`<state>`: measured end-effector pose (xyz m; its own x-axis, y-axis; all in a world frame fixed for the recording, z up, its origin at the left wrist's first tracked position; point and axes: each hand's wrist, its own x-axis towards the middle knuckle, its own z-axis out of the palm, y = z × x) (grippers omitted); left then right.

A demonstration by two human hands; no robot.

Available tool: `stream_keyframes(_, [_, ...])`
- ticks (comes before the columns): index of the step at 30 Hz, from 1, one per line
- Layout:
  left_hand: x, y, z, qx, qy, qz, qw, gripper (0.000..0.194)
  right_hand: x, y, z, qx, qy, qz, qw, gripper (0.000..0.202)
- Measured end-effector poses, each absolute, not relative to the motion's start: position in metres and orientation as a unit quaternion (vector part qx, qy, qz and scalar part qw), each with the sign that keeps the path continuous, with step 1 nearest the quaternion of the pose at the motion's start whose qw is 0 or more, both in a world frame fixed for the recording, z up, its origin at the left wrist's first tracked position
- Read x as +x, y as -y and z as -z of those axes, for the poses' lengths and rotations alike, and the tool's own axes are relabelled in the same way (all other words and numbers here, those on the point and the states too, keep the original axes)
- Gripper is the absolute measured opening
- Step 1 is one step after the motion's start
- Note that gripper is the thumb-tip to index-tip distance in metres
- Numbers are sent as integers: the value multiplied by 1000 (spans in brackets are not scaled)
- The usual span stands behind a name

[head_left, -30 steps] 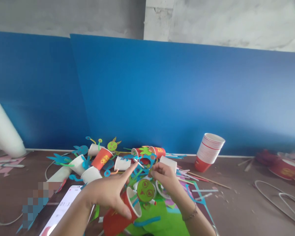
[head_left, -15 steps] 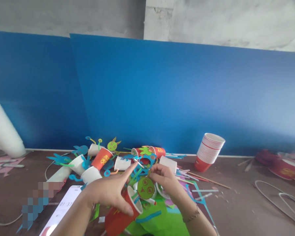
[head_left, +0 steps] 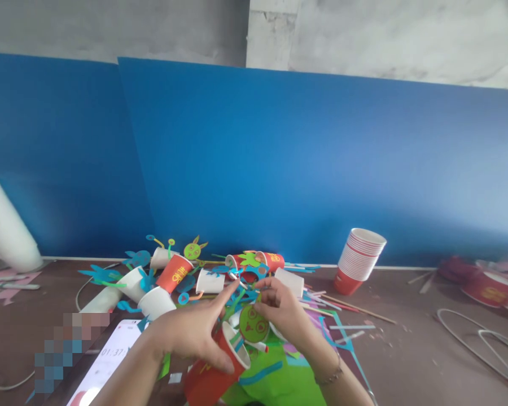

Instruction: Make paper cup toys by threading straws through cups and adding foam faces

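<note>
My left hand [head_left: 195, 330] holds a red paper cup [head_left: 214, 378] that leans to the right, its white mouth facing up and right. The thumb lies along the cup near the rim, the index finger points away, and the other fingers are mostly hidden. Blue strips [head_left: 237, 341] show inside the cup's mouth. With fingertips pinched, my right hand [head_left: 281, 307] grips the upper edge of a round green paper face [head_left: 254, 323] with drawn red features. The face stands in front of the cup's far rim; whether it touches the cup I cannot tell.
Decorated paper cups [head_left: 175, 273] crowd the back left. A stack of cups [head_left: 359, 262] stands right of centre, with thin sticks [head_left: 359, 308] nearby. Green paper [head_left: 279, 378] lies under my hands, a lit phone [head_left: 105, 361] to the left, and a cable [head_left: 461, 338] at far right.
The red cup and my left hand have shifted slightly to the right. The green face has moved a little right and up with my right hand. Both holds look the same.
</note>
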<state>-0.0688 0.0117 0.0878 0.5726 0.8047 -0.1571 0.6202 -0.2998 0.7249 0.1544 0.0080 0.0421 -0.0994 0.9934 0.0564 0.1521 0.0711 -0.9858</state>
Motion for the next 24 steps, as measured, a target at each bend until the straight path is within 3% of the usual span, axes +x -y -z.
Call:
stream_keyframes(12, [-62,-20,-80,809,-429,-52,398,137,156,-15,-34,-501,566,-449,476,34])
stream_keyframes(16, [-75,-26,-83,782,-463,-89,406,129,162,-21,-28,-551,583,-361,476,31])
stream_keyframes(20, [-89,-36,-82,736,-553,-86,380,117,156,-12,-31,-611,702,-221,292,21])
stream_keyframes(24, [-89,-45,-72,744,-577,-56,333,109,138,3,-30,-547,805,-197,121,27])
